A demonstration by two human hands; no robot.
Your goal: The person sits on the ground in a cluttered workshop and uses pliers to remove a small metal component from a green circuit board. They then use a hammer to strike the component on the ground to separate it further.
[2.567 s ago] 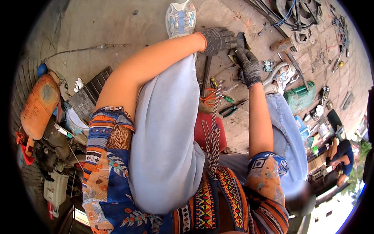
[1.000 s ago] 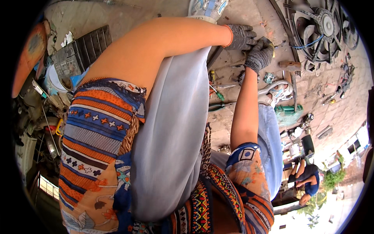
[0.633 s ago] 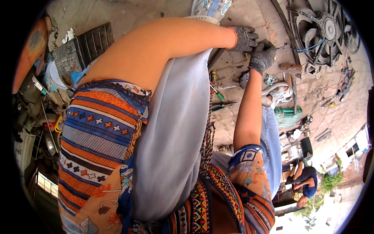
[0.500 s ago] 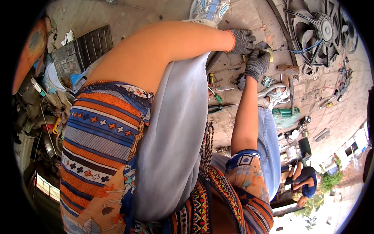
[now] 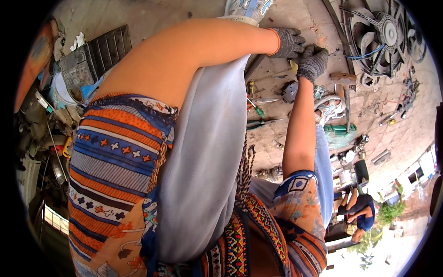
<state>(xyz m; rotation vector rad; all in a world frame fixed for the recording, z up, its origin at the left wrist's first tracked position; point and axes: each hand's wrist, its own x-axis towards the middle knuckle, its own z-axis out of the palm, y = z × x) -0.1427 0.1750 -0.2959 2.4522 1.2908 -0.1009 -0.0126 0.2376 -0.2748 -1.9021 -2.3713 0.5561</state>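
Both my hands wear dark grey knit gloves and are close together above the paved ground at the upper middle. My left hand point(image 5: 287, 43) has its fingers bent and closed. Touching or nearly touching it, my right hand point(image 5: 313, 63) is also closed, fingertips towards the left one. Whatever is between them is hidden by the gloves. A small yellowish piece point(image 5: 293, 66) shows just beside the right hand. Nearby lie a round silver-grey metal part point(image 5: 290, 92) and a hammer point(image 5: 343, 79) with a rusty head.
A green-handled screwdriver point(image 5: 258, 111), pliers point(image 5: 256, 124) and a green plastic case point(image 5: 340, 129) lie on the paving. A radiator fan point(image 5: 388, 33) stands at the upper right. Scrap parts and a black plastic tray point(image 5: 109, 48) crowd the left. Another person point(image 5: 362, 214) is farther off.
My right hand has shifted slightly right and up, and its wrist has turned. The flat metal-looking piece seen between the hands before is now covered. The left hand has moved slightly up.
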